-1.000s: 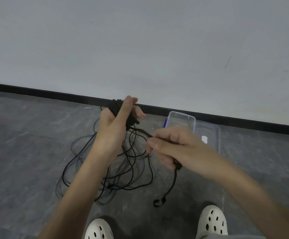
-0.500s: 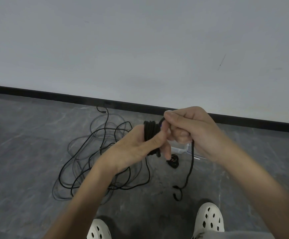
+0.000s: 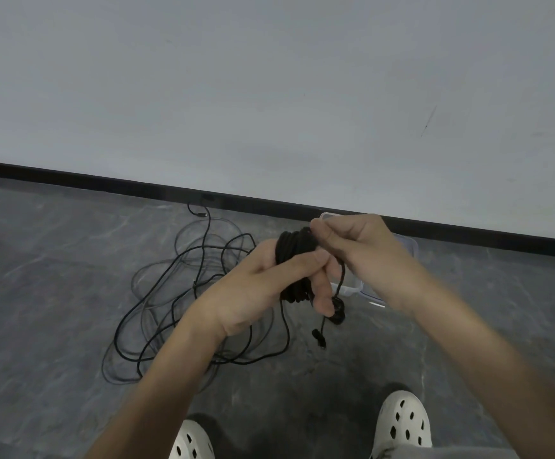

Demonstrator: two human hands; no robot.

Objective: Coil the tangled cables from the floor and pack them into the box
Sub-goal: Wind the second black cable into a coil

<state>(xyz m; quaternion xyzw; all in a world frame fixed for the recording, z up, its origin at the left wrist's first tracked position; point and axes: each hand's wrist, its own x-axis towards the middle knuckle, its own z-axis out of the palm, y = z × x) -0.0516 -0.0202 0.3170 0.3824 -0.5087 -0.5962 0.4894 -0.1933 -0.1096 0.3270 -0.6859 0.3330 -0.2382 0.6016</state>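
Your white clogs (image 3: 402, 422) stand nearest. Your left hand (image 3: 269, 286) grips the coiled cable (image 3: 294, 246); your right hand (image 3: 359, 250) pinches its loose end at the coil. Beyond, tangled cables (image 3: 183, 293) lie on the floor (image 3: 54, 260); your right hand hides most of the clear box (image 3: 408, 248) near the baseboard (image 3: 104, 183).

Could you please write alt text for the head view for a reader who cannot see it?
A person's left hand grips a black cable coil while the right hand pinches its loose strand. More tangled cables lie on the grey floor; a clear box sits behind.
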